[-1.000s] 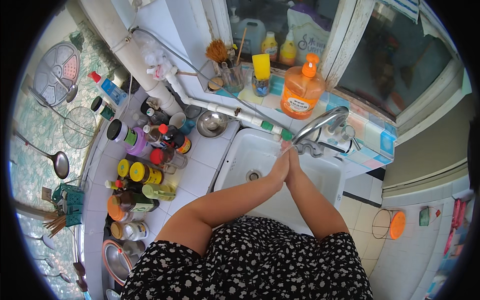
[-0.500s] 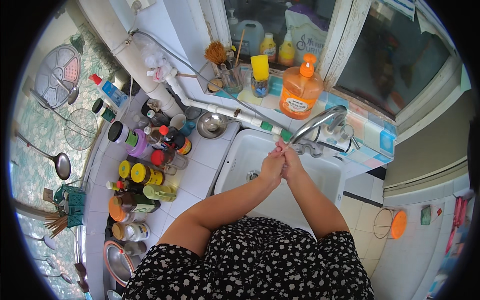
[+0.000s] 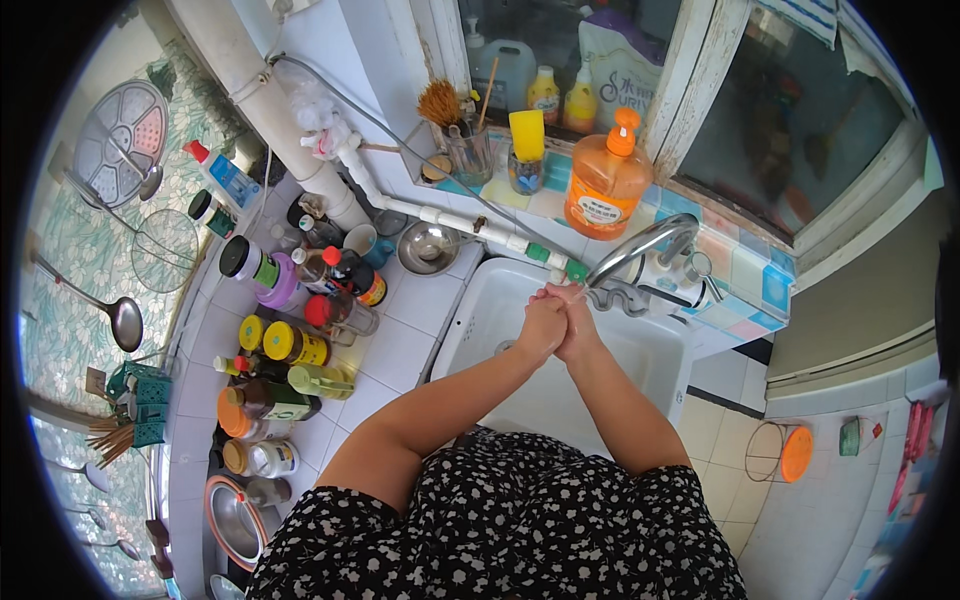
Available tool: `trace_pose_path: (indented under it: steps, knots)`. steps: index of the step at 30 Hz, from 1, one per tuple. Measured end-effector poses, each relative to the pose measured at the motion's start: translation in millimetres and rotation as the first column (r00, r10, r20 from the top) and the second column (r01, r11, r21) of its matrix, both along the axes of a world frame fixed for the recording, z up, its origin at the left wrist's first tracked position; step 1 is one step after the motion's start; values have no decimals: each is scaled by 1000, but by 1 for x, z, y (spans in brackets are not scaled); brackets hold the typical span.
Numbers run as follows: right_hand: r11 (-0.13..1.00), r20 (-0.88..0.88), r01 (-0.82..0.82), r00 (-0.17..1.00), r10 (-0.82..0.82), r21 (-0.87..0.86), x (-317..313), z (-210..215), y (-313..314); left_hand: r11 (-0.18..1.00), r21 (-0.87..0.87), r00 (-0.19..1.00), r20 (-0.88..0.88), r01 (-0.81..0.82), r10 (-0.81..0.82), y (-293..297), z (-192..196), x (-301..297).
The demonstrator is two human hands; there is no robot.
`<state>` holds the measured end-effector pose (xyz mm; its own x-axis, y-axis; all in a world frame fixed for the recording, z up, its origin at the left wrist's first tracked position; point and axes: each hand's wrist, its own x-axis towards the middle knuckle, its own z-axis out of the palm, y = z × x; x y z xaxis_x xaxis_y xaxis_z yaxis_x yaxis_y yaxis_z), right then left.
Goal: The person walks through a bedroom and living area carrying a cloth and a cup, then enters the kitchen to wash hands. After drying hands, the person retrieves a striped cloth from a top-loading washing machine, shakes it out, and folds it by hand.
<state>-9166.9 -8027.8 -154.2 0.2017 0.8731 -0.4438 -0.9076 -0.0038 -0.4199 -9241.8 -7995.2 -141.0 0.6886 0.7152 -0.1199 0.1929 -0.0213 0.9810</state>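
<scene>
Over the white sink (image 3: pixel 640 395), my left hand (image 3: pixel 541 326) and my right hand (image 3: pixel 574 318) are clasped together just below the mouth of the curved chrome faucet (image 3: pixel 645 241). The fingers of both are closed around each other, and the skin looks wet. No other object shows between them, though the palms are hidden. Part of the drain (image 3: pixel 505 346) peeks out beside my left wrist. An orange pump bottle of liquid soap (image 3: pixel 607 190) stands on the ledge behind the faucet.
Several sauce bottles and jars (image 3: pixel 295 343) crowd the tiled counter on the left. A metal bowl (image 3: pixel 428 248) sits by the sink's back left corner. On the windowsill, a yellow sponge (image 3: pixel 527 135) rests in a cup near a brush (image 3: pixel 440 103). White pipes run along the wall.
My clasped hands have shifted slightly left and a little nearer to me, and the left hand now covers more of the right one's fingers. The view has tilted slightly.
</scene>
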Motion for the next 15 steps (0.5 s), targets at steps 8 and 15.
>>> trace_pose_path:
  steps: [8, 15]
  knots:
    - [984, 120, 110, 988, -93, -143, -33, 21, -8, 917, -270, 940, 94, -294, 329, -5, 13, 15]
    - [938, 126, 213, 975, -185, -272, -6, 21, -13, 971, -215, 992, -88, -109, 92, -36, 19, 15]
